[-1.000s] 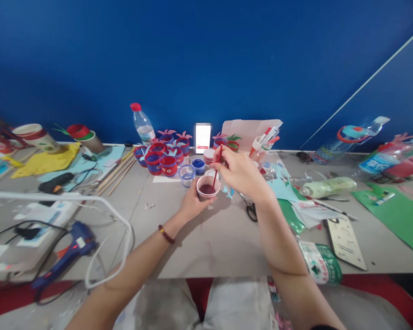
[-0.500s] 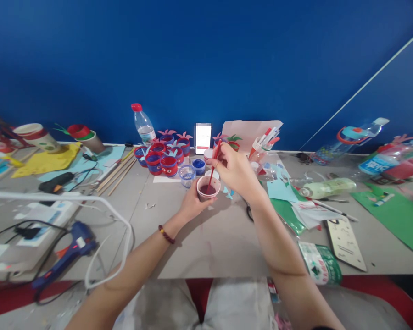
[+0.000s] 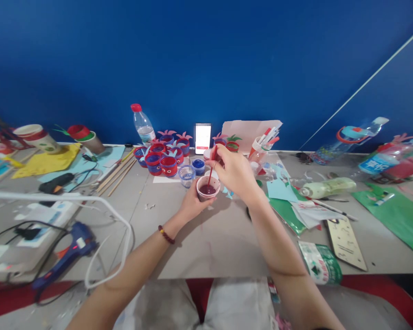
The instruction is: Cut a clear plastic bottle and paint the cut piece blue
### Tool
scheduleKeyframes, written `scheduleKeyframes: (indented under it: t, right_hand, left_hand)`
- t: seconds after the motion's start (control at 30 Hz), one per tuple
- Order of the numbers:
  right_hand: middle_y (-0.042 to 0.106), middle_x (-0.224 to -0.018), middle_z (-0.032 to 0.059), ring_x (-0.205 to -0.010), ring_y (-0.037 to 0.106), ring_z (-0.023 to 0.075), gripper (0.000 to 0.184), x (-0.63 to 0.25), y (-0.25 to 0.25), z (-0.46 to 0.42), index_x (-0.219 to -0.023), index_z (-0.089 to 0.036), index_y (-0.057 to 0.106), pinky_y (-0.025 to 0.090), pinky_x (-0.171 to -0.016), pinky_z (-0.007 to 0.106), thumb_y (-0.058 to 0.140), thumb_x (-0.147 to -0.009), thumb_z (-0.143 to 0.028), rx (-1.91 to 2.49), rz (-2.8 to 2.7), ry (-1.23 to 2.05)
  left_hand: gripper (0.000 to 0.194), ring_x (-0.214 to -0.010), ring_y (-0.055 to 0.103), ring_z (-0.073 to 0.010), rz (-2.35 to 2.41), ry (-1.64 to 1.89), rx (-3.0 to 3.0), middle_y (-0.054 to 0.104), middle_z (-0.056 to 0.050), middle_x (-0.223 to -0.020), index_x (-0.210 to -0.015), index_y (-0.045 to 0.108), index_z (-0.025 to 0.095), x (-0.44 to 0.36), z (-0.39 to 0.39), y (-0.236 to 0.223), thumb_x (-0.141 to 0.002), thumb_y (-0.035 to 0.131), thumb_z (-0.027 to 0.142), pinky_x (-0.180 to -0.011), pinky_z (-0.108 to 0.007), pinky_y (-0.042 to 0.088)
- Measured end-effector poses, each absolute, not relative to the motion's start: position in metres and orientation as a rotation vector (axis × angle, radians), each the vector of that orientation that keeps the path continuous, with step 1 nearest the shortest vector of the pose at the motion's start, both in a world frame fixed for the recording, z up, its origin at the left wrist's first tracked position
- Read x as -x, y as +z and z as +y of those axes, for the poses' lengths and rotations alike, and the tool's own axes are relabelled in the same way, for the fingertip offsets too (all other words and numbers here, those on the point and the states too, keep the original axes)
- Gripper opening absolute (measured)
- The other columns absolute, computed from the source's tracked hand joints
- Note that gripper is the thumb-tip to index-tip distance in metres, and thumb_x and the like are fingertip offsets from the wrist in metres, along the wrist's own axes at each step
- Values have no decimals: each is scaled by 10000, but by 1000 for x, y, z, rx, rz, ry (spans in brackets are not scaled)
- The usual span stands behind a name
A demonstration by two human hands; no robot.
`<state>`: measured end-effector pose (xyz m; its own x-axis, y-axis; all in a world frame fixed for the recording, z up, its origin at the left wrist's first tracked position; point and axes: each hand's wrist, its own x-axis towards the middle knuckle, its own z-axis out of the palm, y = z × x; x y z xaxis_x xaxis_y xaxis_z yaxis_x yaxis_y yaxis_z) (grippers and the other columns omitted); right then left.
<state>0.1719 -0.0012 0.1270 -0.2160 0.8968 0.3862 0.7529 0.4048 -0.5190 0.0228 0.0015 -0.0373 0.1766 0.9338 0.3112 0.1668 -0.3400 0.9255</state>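
My left hand is wrapped round a small paper cup with dark red liquid in it. Between the fingers of my right hand is a thin red stick, perhaps a paintbrush, its lower end dipped in the liquid. Just behind the cup stand a clear plastic cup and a small pot of blue paint. Several red and blue painted rings with paper leaves are grouped to the left of them. A lit phone leans on the wall.
To the left lie a blue glue gun, a white cable, a power strip and wooden sticks. A water bottle stands at the back. On the right are green paper, a pale green bottle and a cup of pens.
My right hand has lowered slightly with the red stick, which now stands a little more upright in the cup. The left hand and cup stay in place.
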Motion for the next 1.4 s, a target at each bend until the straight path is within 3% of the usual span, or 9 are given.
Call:
scheduleKeyframes:
  t: [0.4, 0.7, 1.0, 1.2, 1.4]
  right_hand:
    - [673, -798, -9, -651, 518, 122, 83, -174, 134, -11, -965, -227, 619, 328, -639, 265, 547, -974, -268, 1251, -2150, 326]
    - [665, -774, -11, -603, 451, 112, 127, -173, 132, -7, -873, -213, 629, 307, -607, 262, 560, -970, -260, 1267, -2197, 391]
    - [707, -831, 44, -654, 548, 131, 206, -175, 127, -3, -789, -183, 624, 342, -629, 281, 539, -962, -256, 1310, -2184, 371]
    - [699, -798, 32, -660, 579, 150, 99, -178, 125, 0, -943, -205, 626, 372, -639, 288, 537, -950, -247, 1284, -2034, 418]
    - [691, -780, 32, -687, 603, 165, 71, -181, 119, 11, -884, -205, 569, 383, -661, 292, 590, -922, -262, 1320, -1876, 405]
  left_hand:
    - [665, -1149, 647, -267, 1079, 1216, -1658, 657, -89, -1254, -1276, 505, 237, -22, 1, -41, -700, 820, 348, -1000, -440, 512]
    - [664, -1146, 653, -269, 1065, 1217, -1629, 665, -103, -1242, -1258, 503, 212, -24, 1, -36, -691, 823, 343, -979, -427, 528]
    - [650, -1139, 647, -258, 1039, 1240, -1658, 654, -93, -1245, -1260, 513, 222, -23, 2, -41, -703, 822, 352, -995, -425, 511]
    - [691, -1138, 649, -257, 1059, 1226, -1630, 660, -96, -1245, -1276, 494, 218, -23, 1, -42, -684, 829, 337, -998, -420, 510]
    - [691, -1174, 635, -261, 1071, 1205, -1638, 652, -99, -1277, -1290, 498, 220, -22, 0, -39, -692, 824, 335, -1013, -419, 503]
